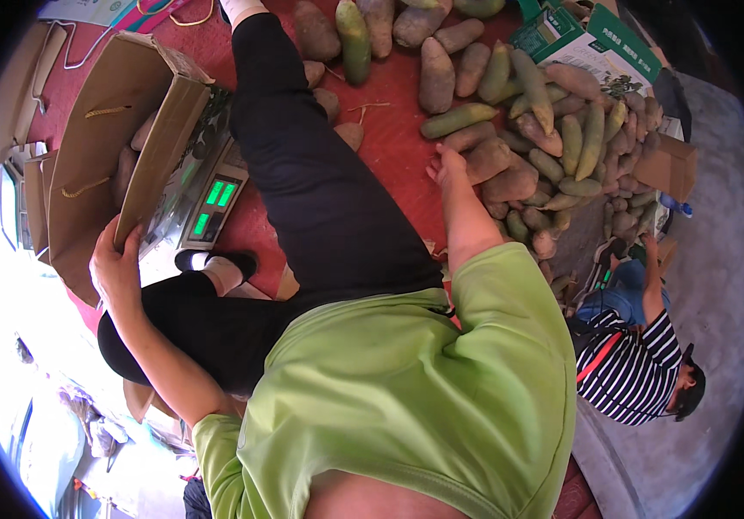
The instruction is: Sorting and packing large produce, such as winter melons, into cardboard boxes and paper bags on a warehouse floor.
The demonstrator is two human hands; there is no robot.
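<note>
My left hand [118, 268] is closed on the near lower edge of a tall brown paper bag [86, 177] with twisted rope handles. Inside the bag, several brown sweet potatoes [124, 173] show in part. A digital scale [214, 206] with lit green displays is beside the bag's wall. At the left edge of a large heap, my right hand [448, 164] has its fingers slightly apart, with nothing visible between them. Right beside it lie a brown sweet potato [488, 160] and a long green, cucumber-like vegetable [458, 120]; I cannot tell if it touches them.
The heap of sweet potatoes and green vegetables [584, 143] spreads over a red ground cover [389, 143]. Behind it stands a green and white carton [592, 43]. My black-trousered leg [311, 156] stretches between bag and heap. At right, a person in a striped shirt [631, 363] bends beside the heap.
</note>
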